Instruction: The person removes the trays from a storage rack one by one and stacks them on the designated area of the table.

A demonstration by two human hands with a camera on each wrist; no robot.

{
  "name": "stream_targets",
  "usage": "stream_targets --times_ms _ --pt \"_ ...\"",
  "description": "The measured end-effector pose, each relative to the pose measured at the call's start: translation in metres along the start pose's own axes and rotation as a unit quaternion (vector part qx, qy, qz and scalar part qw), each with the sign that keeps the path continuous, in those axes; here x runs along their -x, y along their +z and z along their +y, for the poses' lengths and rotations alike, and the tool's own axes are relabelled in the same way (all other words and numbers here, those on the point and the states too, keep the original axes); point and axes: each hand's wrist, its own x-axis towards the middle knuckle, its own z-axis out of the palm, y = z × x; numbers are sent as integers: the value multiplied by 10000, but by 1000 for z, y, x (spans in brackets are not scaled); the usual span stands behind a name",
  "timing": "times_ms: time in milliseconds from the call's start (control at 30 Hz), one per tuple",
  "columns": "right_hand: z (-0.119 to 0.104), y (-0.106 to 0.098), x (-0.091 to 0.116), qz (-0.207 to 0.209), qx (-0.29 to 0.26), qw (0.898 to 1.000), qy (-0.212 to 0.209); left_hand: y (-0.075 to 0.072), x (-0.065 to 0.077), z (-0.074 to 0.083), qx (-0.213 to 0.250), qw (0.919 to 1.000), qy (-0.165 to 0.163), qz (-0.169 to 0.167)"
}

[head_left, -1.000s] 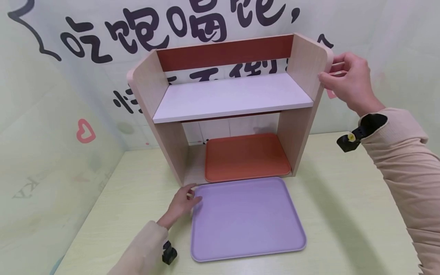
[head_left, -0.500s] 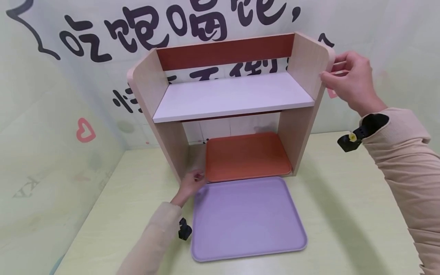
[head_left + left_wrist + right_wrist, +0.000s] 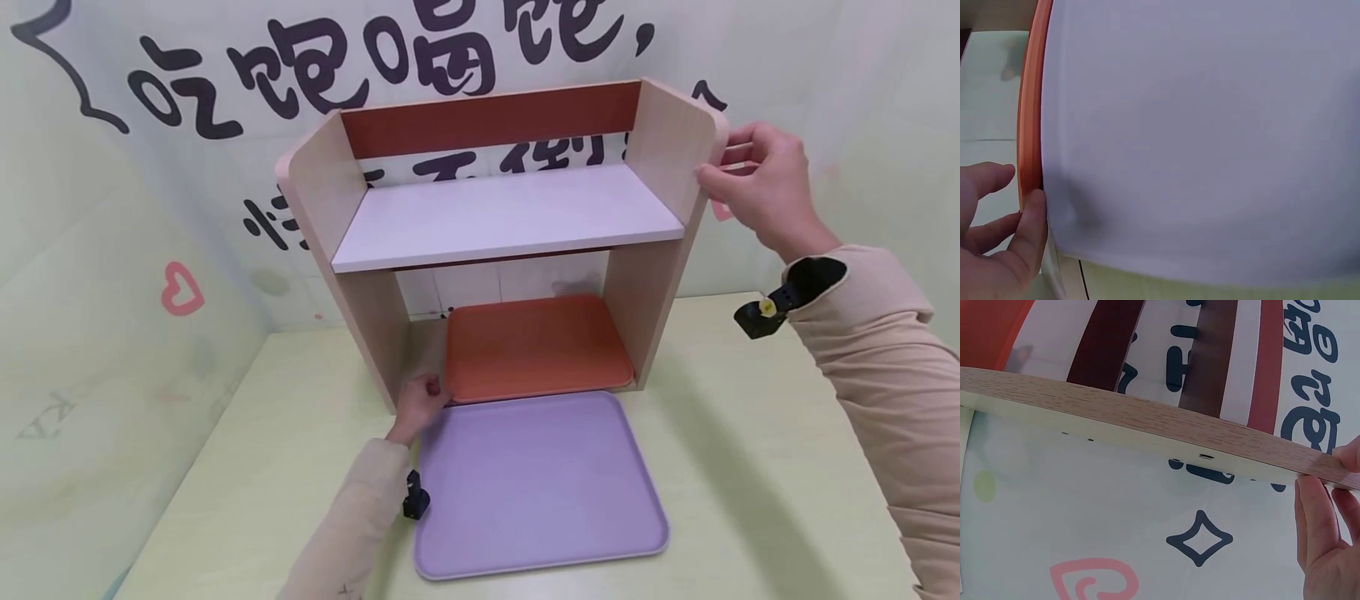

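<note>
A two-tier desktop shelf with pale wood sides stands on the table. My right hand pinches the upper front edge of its right panel, thumb on the inner face and fingers outside; the right wrist view shows this hand too. On the shelf's bottom board lies an orange tray. Before it, on the table, is a lilac tray. My left hand is at the orange tray's near left corner. In the left wrist view, one digit touches the orange rim while other fingers stand apart from it.
Pale wood-grain table top surrounds the shelf and lilac tray. Behind hangs a light cloth backdrop with dark lettering. The shelf's white upper board overhangs the orange tray.
My left hand has gone from the lilac tray's far left corner, forward and right, to the orange tray's near left corner. The right hand keeps its hold; both trays look unmoved.
</note>
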Motion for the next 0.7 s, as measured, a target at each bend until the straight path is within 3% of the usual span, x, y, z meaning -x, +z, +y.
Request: stream_targets --times_ms 67,133,200,267,300,367,467,500,567,667,700 --pt "0 0 0 -3 60 10000 3 4 -5 -11 41 9994 -291 -168" --pt "-1 -1 1 -7 115 9999 15 6 -7 -9 57 9973 -670 -300" --pt "-1 -1 1 -16 143 9999 23 -6 -3 25 -164 9919 -1150 -517" --pt "-1 -1 1 -12 172 9998 36 -13 2 45 -216 9929 -1086 -437" --pt "-1 -1 1 1 197 9998 42 -12 2 44 -174 9962 -823 -225" --pt "-1 -1 1 15 223 9997 48 -9 1 40 -289 9974 -655 -34" --pt "0 0 0 35 245 9997 45 -8 1 41 -269 9977 -621 98" --pt "0 0 0 35 231 9997 43 -8 1 41 -266 9973 -676 119" --pt "0 0 0 34 208 9998 40 -14 2 56 -269 9931 -1135 -114" --pt "0 0 0 47 194 9998 30 -14 2 47 -65 9967 -804 -46" --pt "1 0 0 51 181 9998 26 -8 -1 32 123 9982 -579 45"
